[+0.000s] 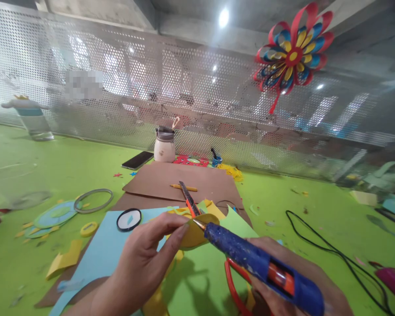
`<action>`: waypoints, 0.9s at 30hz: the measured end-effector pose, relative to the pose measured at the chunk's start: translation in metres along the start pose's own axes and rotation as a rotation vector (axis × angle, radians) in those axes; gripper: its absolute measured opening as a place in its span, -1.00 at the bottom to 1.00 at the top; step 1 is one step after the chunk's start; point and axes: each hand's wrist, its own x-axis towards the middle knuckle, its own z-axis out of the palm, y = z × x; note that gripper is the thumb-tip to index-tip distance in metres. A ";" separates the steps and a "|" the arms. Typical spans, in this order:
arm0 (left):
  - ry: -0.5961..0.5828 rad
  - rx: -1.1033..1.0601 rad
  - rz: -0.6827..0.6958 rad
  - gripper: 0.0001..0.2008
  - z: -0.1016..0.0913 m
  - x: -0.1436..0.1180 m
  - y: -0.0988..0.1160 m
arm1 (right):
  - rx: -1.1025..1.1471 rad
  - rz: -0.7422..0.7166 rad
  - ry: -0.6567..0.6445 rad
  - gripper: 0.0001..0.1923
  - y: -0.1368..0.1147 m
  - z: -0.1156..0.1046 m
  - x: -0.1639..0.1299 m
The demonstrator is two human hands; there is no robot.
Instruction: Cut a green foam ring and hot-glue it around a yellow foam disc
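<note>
My left hand (148, 250) pinches the edge of a yellow paper piece (197, 239) between thumb and fingers. A blue hot glue gun (246, 259) is gripped in my right hand (303, 267), its metal nozzle at the paper's upper left edge; I cannot tell whether it touches. Green paper (197, 281) and light blue paper (102, 239) lie beneath my hands. Behind the yellow piece rests a utility knife (189, 197) with its blade out, across a yellow pencil (184, 188). Red scissors handles (235, 285) show under the glue gun, the rest of them hidden.
Brown card (184, 175) covers the table's middle. Beyond it stand a white bottle (164, 147) and a phone (137, 160). Paper discs (55, 215) and a grey ring (94, 201) lie left. A black cord (329, 245) curves at right. Perforated metal panels (197, 87) border the far edge.
</note>
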 end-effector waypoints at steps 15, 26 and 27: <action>0.026 0.016 -0.020 -0.89 -0.001 -0.001 0.002 | -0.032 -0.069 0.095 -0.60 -0.001 -0.003 0.002; 0.021 0.024 0.040 -0.83 0.000 -0.001 0.000 | 0.092 0.025 -0.045 -0.50 0.005 -0.005 -0.005; 0.019 0.026 0.043 -0.83 0.000 0.000 0.000 | 0.122 0.039 -0.047 -0.50 0.006 -0.004 -0.006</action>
